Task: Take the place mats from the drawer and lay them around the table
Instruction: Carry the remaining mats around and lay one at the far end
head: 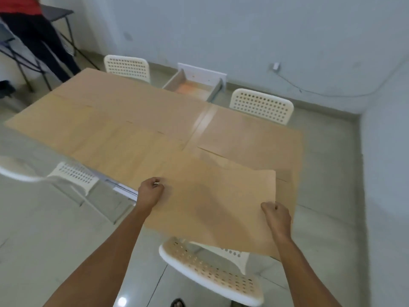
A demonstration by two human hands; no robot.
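Note:
A tan place mat (212, 196) hangs over the near right end of the wooden table (124, 140), its near edge jutting past the table above a white chair. My left hand (151, 191) pinches its left edge and my right hand (276, 217) grips its near right corner. Other tan mats lie flat on the table: one on the far right (247, 138), one on the far left (110, 94), and one on the near left (53, 120), hard to tell from the wood. The open drawer (194, 85) sticks out at the table's far side.
White perforated chairs stand around the table: two at the far side (127, 67) (262, 105), one at the left (73, 175), one right below the held mat (212, 271). A person in red top and dark trousers (33, 29) stands far left by a dark folding table. Walls close in behind and right.

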